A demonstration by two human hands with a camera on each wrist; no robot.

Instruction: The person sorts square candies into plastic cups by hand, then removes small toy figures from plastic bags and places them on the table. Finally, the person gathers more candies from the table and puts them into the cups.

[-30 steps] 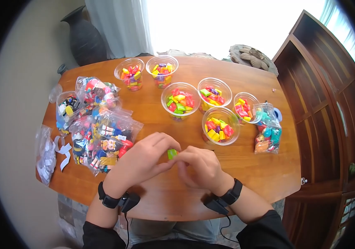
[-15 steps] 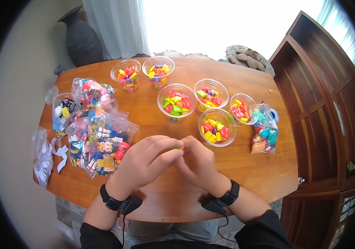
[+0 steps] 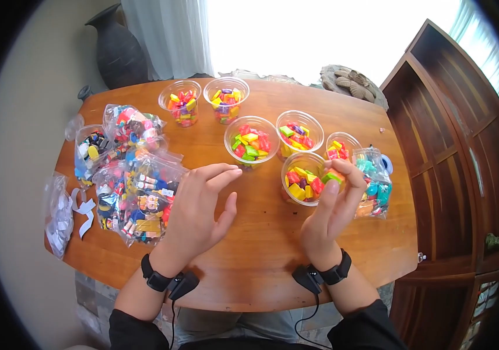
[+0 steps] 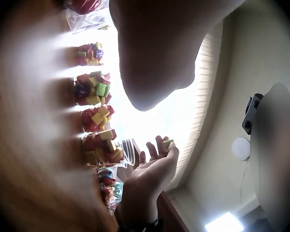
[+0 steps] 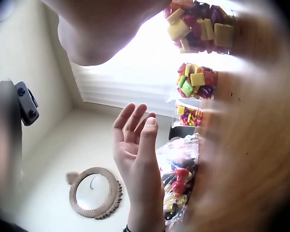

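Note:
My right hand pinches a small green-and-orange wrapped candy between thumb and fingers. It is raised at the right side of the nearest clear plastic cup, overlapping the rim in the head view. That cup holds yellow, red and purple candies. To the left, my left hand hovers over the table beside bags of toy figures, fingers extended, thumb apart, nothing held. In the left wrist view the pinched candy shows at the right fingertips.
Other candy cups stand behind: one at centre, one beside it, one at right, two at the back. A bag of colourful items lies at the right; white strips and a plastic bag lie left.
The hands were together at the candy and have parted. My right hand has carried the candy right to the nearest cup; the left has let go and drawn back left.

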